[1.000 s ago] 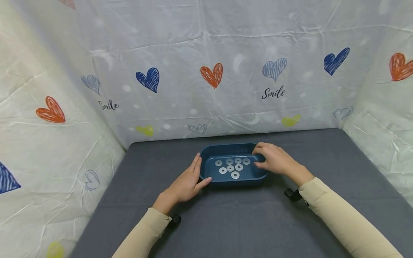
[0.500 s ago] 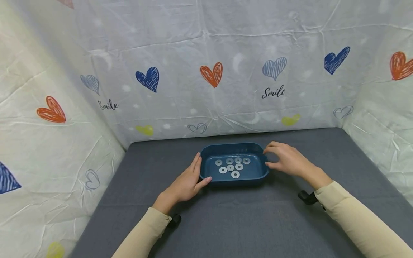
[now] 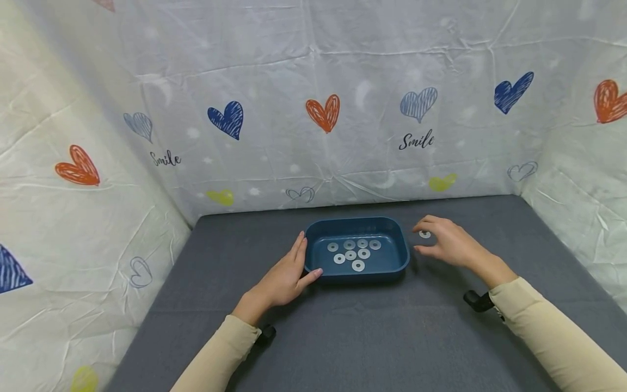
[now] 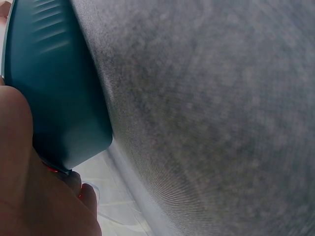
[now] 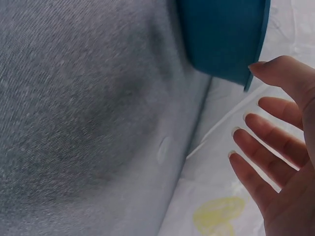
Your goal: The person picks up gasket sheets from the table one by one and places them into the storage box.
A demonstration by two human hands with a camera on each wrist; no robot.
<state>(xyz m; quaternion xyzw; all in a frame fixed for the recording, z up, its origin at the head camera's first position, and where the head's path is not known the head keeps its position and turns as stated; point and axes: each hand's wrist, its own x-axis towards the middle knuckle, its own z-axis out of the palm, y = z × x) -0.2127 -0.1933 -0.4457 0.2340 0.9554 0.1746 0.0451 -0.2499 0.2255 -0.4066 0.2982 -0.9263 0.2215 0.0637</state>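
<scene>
Left of centre on the table, my left hand [image 3: 284, 279] lies with straight fingers along the left end of a dark blue oval tray [image 3: 382, 261]. Its thumb crosses the front rim. Several flat metal washers [image 3: 358, 265] are spread over the tray floor. Beyond the tray's right end is my right hand [image 3: 448, 242], its thumb and fingers spread apart and holding nothing. One more washer [image 3: 424, 234] shows between them, and in the right wrist view that washer [image 5: 163, 150] lies flat on the table, away from the fingertips.
A dark grey cloth [image 3: 372, 337] covers the table. At its far edge hangs a white curtain [image 3: 274, 65] printed with hearts, and more of it encloses both sides. A black wrist camera [image 3: 477, 300] sits below the right sleeve.
My right hand has drawn back from the tray's right end and moved further right. A washer now shows on the table by its fingers. The left hand and tray have stayed put.
</scene>
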